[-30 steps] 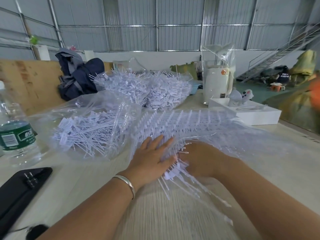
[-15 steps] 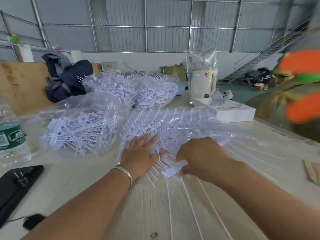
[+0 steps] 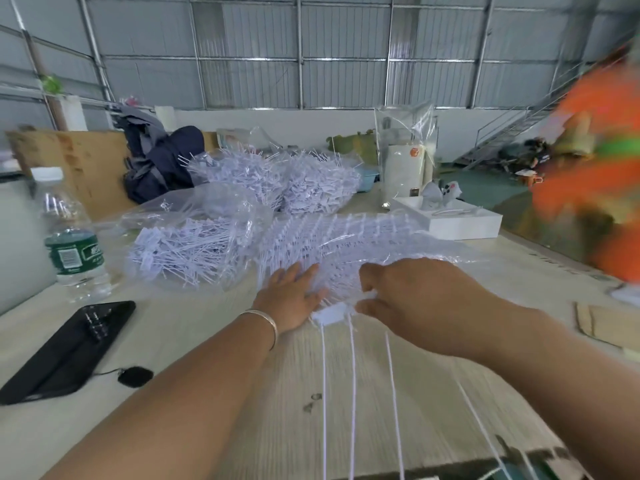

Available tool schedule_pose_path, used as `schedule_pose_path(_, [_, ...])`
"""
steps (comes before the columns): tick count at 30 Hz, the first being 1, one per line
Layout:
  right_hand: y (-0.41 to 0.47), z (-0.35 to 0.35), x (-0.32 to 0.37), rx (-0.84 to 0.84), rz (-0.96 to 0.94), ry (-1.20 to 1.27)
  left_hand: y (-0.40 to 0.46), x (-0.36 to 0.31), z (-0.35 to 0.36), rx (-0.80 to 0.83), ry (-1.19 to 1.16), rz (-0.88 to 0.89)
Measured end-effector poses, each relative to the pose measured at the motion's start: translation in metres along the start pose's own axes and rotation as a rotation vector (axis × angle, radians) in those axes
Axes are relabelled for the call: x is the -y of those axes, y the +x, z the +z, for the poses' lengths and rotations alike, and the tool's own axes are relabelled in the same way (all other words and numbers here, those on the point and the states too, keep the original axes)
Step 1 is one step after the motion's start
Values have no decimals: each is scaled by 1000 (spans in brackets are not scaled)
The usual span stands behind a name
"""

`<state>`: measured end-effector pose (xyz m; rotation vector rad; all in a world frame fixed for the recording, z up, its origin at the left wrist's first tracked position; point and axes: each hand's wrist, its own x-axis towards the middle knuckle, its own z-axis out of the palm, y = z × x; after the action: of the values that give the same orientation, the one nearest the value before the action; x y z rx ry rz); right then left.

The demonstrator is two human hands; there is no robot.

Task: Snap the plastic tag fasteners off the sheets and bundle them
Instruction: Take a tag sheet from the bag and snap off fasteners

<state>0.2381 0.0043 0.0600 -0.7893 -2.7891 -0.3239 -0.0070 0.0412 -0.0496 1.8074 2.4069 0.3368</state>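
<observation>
A wide sheet of white plastic tag fasteners (image 3: 346, 247) lies on the pale table (image 3: 194, 341) in front of me. My left hand (image 3: 291, 299) presses flat on the sheet's near left part, fingers straight. My right hand (image 3: 415, 299) curls its fingers around a few fasteners (image 3: 332, 315) at the sheet's near edge; their long thin tails run toward me across the table. Loose snapped-off fasteners fill a clear bag (image 3: 187, 247) to the left, and more bagged piles (image 3: 277, 181) sit behind.
A water bottle (image 3: 71, 244) stands at the left, with a black phone (image 3: 69, 351) and a small black object on a cord near it. A white box (image 3: 457, 220), a wrapped white appliance (image 3: 405, 168) and a dark backpack (image 3: 162, 161) stand farther back. A blurred orange figure is at right.
My right hand has pulled a few fasteners toward me off the sheet's near edge, so fewer tails trail over the table. The left hand stays pressed on the sheet. The view shifted left.
</observation>
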Motion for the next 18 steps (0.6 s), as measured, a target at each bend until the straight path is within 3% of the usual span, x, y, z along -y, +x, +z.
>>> schedule_pose_path(3, [0,-12,5,-83,-47,1,-14,-5,-10,10,-70,31])
schedule_pose_path(8, [17,-10,-1,-77,15,-187,-44,-20,-55,-331,-750,18])
schedule_pose_path(9, [22,-6,-3,-70,30,-220,-50,-22,-63,-312,-991,-3])
schedule_pose_path(11, [34,1,-4,-69,49,-293,-63,-22,-76,-123,-1398,-21])
schedule_pose_path(12, [41,5,-3,-82,54,-324,-69,-21,-79,-39,-1445,-6])
schedule_pose_path(14, [54,10,-1,-129,41,-372,-76,-19,-79,6,-1286,39])
schedule_pose_path(16, [66,15,0,-179,-35,-392,-79,-18,-77,-87,-1119,66])
schedule_pose_path(18, [78,20,-4,-198,-109,-310,-76,-12,-77,-178,-1140,46])
